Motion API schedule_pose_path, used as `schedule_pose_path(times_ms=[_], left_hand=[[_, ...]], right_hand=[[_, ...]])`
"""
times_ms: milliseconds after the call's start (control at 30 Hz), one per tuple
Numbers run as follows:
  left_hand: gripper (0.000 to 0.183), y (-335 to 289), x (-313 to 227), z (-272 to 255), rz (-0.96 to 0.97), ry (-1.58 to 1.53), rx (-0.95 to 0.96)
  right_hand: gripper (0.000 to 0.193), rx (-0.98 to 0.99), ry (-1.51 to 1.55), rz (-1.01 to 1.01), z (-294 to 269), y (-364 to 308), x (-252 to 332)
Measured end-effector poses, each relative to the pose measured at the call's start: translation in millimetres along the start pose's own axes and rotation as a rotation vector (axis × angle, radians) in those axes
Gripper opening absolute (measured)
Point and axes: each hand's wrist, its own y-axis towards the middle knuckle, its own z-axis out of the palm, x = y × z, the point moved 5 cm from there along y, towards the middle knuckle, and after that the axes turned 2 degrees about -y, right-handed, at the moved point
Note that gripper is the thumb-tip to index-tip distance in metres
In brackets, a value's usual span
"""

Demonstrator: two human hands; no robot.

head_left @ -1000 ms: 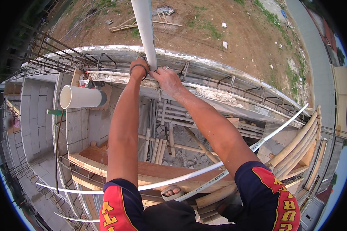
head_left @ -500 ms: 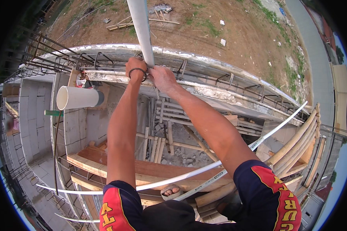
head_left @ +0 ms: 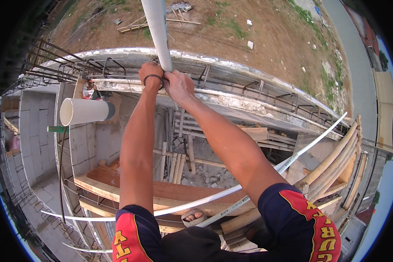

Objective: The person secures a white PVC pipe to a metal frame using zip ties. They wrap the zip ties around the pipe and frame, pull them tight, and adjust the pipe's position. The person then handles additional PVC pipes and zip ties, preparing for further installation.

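A white plastic pipe (head_left: pixel 160 32) rises from the rebar-filled channel on top of the wall, leaning slightly left toward its upper end. At its foot, my left hand (head_left: pixel 150 72) is closed in a fist against the pipe's left side, a dark band round the wrist. My right hand (head_left: pixel 180 86) lies just right of the pipe, fingers curled in toward its base. Whatever the fingertips of both hands pinch is hidden behind the knuckles. Below the hands runs the chipped inner edge of the wall (head_left: pixel 249 101), with steel rebar (head_left: pixel 292 92) behind it.
A wide, short white pipe (head_left: pixel 81 112) sticks out at left. Long thin white pipes (head_left: pixel 218 198) cross in front of me over wooden planks (head_left: pixel 166 192). Bamboo poles (head_left: pixel 332 161) stand at right. Rubble lies far below; beyond the wall is bare earth (head_left: pixel 214 43).
The whole view has shifted slightly. My right hand has turned a little, its fingers more curled beside the pipe. My left hand stays at the pipe's foot.
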Motion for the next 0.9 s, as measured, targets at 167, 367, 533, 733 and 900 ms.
schedule_pose_path(times_ms=[167, 367, 533, 733, 900], left_hand=[[0.024, -4.6, 8.3, -3.0, 0.047, -0.1, -0.148], [0.025, 20.5, 22.9, -5.8, 0.256, -0.244, -0.156], [0.022, 24.7, 21.3, -5.7, 0.371, -0.363, -0.153], [0.019, 29.1, -5.4, -26.0, 0.204, -0.551, 0.061], [0.024, 42.7, -4.9, -20.1, 0.165, -0.3, 0.063]], right_hand=[[0.016, 0.022, -0.048, 0.052, 1.7, -1.6, 1.5], [0.017, -0.026, -0.052, 0.128, 6.5, -2.8, 2.3], [0.016, -0.091, -0.084, 0.168, 11.6, -2.2, 0.5], [0.013, -0.107, -0.142, 0.162, 17.9, -7.8, -3.2], [0.016, -0.048, -0.099, -0.018, 11.4, -14.9, 1.9]])
